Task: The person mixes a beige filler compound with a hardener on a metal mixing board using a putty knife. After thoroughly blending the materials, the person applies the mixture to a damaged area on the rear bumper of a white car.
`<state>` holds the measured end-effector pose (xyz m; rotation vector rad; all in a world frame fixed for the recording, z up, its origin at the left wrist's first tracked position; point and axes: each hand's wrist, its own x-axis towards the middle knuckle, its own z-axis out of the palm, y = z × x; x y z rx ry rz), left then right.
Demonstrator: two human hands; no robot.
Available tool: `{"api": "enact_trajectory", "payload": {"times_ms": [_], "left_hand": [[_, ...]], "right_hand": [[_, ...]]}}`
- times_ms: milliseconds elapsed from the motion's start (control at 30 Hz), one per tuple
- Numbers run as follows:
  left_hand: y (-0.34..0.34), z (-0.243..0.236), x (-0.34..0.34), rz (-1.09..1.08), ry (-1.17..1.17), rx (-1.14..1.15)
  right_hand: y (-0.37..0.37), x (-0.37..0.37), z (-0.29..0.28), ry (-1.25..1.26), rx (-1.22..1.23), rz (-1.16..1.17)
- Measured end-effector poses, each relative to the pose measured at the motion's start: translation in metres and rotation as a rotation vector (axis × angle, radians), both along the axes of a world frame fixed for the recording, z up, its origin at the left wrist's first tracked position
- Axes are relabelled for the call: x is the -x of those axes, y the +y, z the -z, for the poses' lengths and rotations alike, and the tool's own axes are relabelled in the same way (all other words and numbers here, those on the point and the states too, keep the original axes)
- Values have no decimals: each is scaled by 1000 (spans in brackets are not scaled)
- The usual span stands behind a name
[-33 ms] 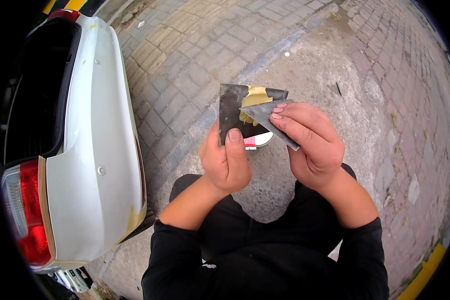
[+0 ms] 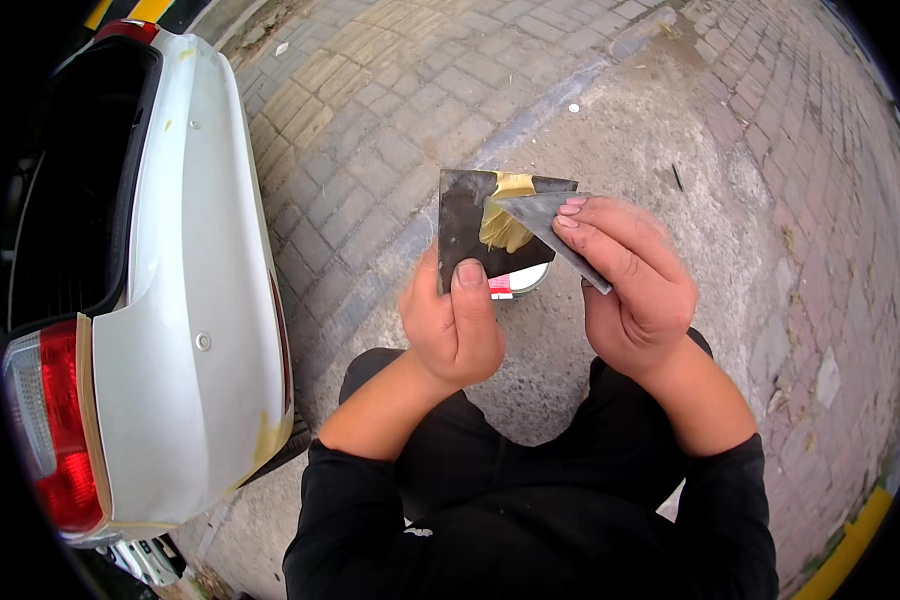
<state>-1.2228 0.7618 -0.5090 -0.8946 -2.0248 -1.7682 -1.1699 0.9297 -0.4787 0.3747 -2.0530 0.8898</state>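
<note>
My left hand (image 2: 452,325) grips a dark, flat mixing plate (image 2: 463,225) by its lower left corner, thumb on top. A smear of yellow body filler (image 2: 507,228) lies on the plate, reaching its far edge. In my right hand (image 2: 635,280) is a grey filler spreader (image 2: 545,218), pinched between fingers and thumb. The spreader is tilted, its left tip over the filler; whether it touches the plate there I cannot tell. Beneath the plate, a round can (image 2: 530,278) with a white top and red marking is partly hidden.
On the left stands a white car (image 2: 190,280) with a red tail light (image 2: 70,450) and yellowish patches on its bumper. Grey paving bricks (image 2: 370,130) and rough concrete (image 2: 650,130) lie ahead. A yellow kerb stripe (image 2: 850,545) runs at the lower right.
My right hand and the spreader have shifted slightly right and away from me, uncovering more filler. My left hand holds the plate almost still.
</note>
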Motion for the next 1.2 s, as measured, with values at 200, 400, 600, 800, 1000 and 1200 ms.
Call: {"api": "enact_trajectory", "payload": {"times_ms": [200, 400, 600, 800, 1000, 1200], "left_hand": [[-2, -6, 0, 32, -53, 27], [-7, -8, -1, 39, -58, 117], [-1, -6, -3, 19, -55, 67], [0, -5, -3, 55, -106, 14], [-13, -9, 10, 185, -313, -209], [-20, -36, 16, 304, -627, -547]], "right_hand": [[-1, 2, 2, -20, 30, -26], [-1, 3, 3, -24, 6, -31], [-2, 3, 1, -55, 0, -83], [2, 5, 2, -14, -30, -47], [5, -5, -7, 26, -109, -121], [5, -20, -16, 141, -270, -191]]}}
